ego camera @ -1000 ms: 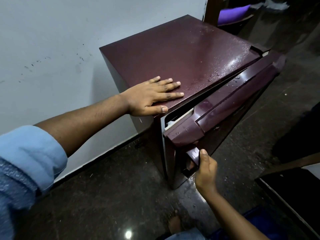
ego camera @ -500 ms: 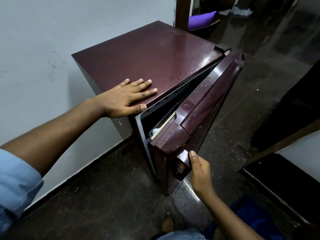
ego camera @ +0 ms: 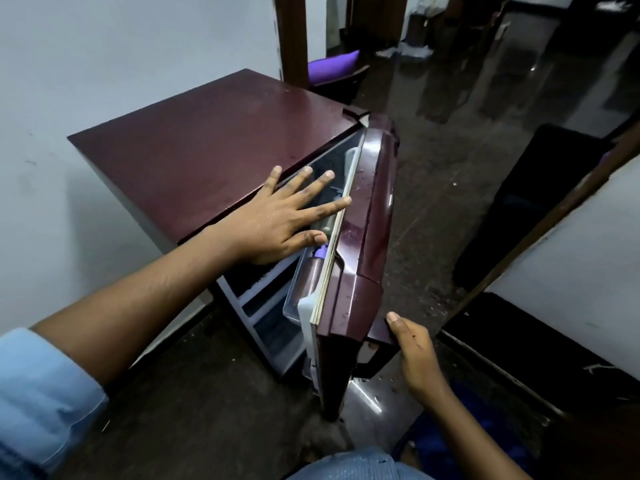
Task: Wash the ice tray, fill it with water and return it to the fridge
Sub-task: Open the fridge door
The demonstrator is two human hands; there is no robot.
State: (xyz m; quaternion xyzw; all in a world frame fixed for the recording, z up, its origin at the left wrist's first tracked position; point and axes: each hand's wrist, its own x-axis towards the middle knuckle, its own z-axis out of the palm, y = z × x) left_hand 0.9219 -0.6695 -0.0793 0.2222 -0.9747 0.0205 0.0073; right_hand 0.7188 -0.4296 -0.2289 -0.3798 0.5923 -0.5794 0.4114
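A small maroon fridge (ego camera: 207, 140) stands against the white wall. Its door (ego camera: 363, 244) is swung partly open to the right, water drops on its top edge. My left hand (ego camera: 277, 220) lies flat with fingers spread at the fridge's front top edge, fingertips over the gap and touching the door's seal. My right hand (ego camera: 415, 355) grips the door handle (ego camera: 377, 337) at the door's lower corner. Inside the door, a clear shelf (ego camera: 298, 303) holds bottles, one with a purple cap (ego camera: 320, 252). No ice tray is in view.
Dark polished floor (ego camera: 450, 168) runs to the right and back. A wooden post and a purple cushion (ego camera: 332, 65) stand behind the fridge. A dark box (ego camera: 540, 188) and a white panel with a wooden frame (ego camera: 571, 258) sit to the right. Blue mat (ego camera: 446, 441) by my foot.
The door has swung wider open under my right hand, showing the door shelf and inner shelves. My left hand slid forward from the fridge top to the front edge.
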